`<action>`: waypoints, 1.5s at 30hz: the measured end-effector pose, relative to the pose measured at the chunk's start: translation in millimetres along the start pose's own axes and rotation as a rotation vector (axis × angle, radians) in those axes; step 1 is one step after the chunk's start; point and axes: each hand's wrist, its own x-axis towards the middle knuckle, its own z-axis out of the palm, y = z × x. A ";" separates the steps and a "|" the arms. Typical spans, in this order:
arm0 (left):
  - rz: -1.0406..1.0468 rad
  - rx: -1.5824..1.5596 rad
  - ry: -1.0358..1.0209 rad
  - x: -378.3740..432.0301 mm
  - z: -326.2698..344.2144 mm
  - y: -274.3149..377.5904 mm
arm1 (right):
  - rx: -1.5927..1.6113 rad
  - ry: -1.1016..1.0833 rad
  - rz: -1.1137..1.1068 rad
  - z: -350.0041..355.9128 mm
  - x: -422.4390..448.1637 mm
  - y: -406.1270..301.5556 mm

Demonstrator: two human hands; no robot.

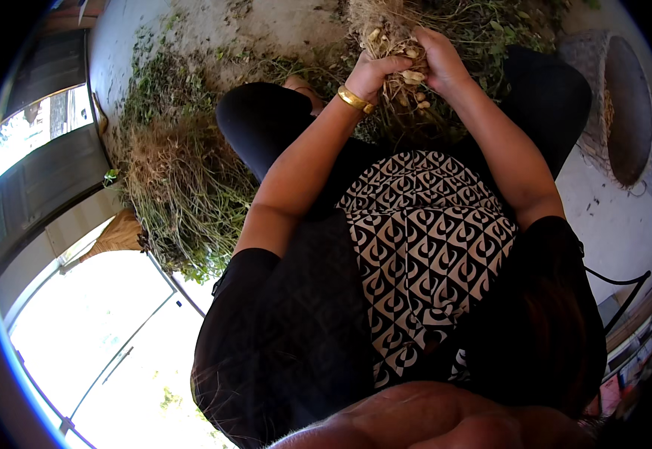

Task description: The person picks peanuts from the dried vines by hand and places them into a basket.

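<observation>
Above my lap, my left hand (372, 74) grips a bunch of uprooted peanut plants (385, 22). My right hand (442, 62) clasps the same bunch from the other side. Between the two hands, pale peanut pods (414, 76) cluster among dry roots, and a few dangle lower down. A gold bangle (355, 100) circles my left wrist. Some of my fingers are hidden behind the roots and stems.
A heap of peanut plants (185, 185) lies to my left, with more stems (483, 28) beyond my hands. Woven baskets (590, 106) stand at the right. My bent knees (264, 115) flank the bunch. A bright doorway (118, 337) opens at lower left.
</observation>
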 end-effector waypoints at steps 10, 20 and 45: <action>0.050 0.139 0.157 4.3 -0.4 -7.0 | -1.018 0.075 -0.330 13.6 -2.8 -23.4; 0.018 -0.058 0.252 19.3 0.0 -18.9 | -1.006 0.173 -0.320 7.2 18.5 -10.6; -0.106 -0.184 0.124 1.2 -33.1 10.9 | 0.558 0.080 0.178 -26.2 12.2 -72.8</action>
